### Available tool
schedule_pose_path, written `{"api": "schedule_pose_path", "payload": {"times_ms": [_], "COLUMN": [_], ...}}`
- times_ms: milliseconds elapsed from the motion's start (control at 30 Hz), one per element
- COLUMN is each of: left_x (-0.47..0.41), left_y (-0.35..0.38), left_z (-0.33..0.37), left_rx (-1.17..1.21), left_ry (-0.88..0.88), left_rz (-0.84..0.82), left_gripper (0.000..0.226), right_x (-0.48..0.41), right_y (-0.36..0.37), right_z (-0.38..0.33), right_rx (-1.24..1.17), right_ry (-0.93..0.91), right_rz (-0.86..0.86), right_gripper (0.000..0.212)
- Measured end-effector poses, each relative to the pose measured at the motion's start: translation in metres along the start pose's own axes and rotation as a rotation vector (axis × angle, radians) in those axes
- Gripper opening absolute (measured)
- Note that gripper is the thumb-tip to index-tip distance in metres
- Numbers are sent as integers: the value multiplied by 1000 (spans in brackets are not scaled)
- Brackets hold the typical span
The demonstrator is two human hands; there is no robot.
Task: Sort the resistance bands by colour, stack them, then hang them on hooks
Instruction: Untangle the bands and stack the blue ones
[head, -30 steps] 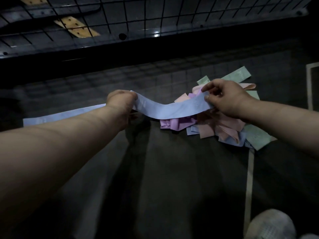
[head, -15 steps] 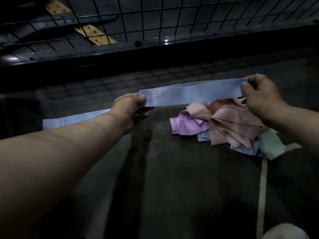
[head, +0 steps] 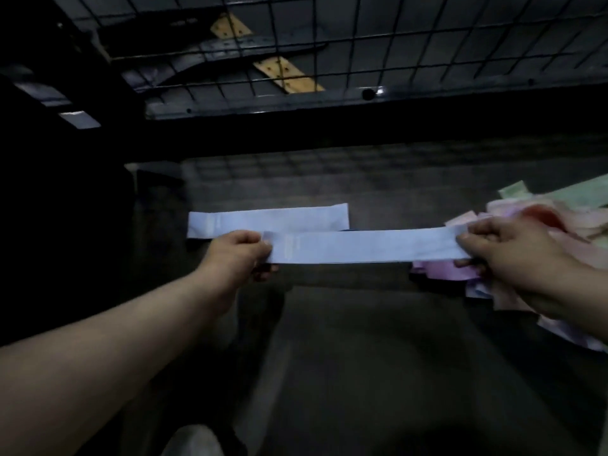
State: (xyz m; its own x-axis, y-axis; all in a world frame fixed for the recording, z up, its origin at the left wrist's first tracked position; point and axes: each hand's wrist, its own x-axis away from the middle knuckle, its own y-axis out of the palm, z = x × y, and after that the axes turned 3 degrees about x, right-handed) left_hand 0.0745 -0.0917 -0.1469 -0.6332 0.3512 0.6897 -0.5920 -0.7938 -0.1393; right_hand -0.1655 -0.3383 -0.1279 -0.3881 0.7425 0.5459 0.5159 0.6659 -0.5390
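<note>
Dim room, dark floor; one blue band held taut above another already laid flat.

The floor [head: 345, 373] was dark and dull, poorly lit, with a wire mesh panel [head: 427, 44] and yellow perforated strips [head: 286, 75] beyond it. The left hand [head: 238, 255] and right hand [head: 506, 255] each had their grip clenched on one end of the held blue band [head: 362, 246], which was stretched level above the floor. A second blue band [head: 268, 220] lay flat just behind it, near the left hand. The mixed pile [head: 566, 218] of pink, purple and green bands lay at right, partly hidden by the right hand and forearm.
</note>
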Motion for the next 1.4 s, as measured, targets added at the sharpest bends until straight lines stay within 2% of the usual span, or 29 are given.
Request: {"api": "schedule_pose_path", "payload": {"times_ms": [100,233,333,467,567,833,1133,1200,1267,1333,1400], "left_x": [4,-6,-23,-43,-56,-72,-78,-82,-84,-83,-83], "left_y": [-44,-93,-113,-115,-110,-105,-109,-114,-118,-121,-123], "left_z": [-20,-25,-13,7,11,-5,-20,-24,-25,-21,-16], "left_rx": [26,63,100,27,-23,-128,-338,-483,-730,-962,-1159], "left_ry": [-28,-21,28,155,172,209,268,300,383,481,523], "left_rz": [108,206,296,333,345,420,457,464,422,261,103], "left_gripper": [1,16,15,13,5,9,16,30,60,87,95], "right_x": [11,17,-2,-31,-43,-52,-53,-53,-51,-46,-44], "right_y": [36,78,103,123,126,141,154,154,151,148,146], "right_z": [-6,-30,-53,-73,-78,-76,-67,-65,-64,-67,-71], "right_rx": [21,83,29,63,132,193,348,398,491,695,910], "right_ry": [20,-71,-61,-114,-122,-177,-227,-236,-282,-418,-547], "right_rz": [-82,-128,-126,-53,20,32,19,29,2,-87,-161], "right_gripper": [13,9,15,18,15,10,21,29,48,75,91]}}
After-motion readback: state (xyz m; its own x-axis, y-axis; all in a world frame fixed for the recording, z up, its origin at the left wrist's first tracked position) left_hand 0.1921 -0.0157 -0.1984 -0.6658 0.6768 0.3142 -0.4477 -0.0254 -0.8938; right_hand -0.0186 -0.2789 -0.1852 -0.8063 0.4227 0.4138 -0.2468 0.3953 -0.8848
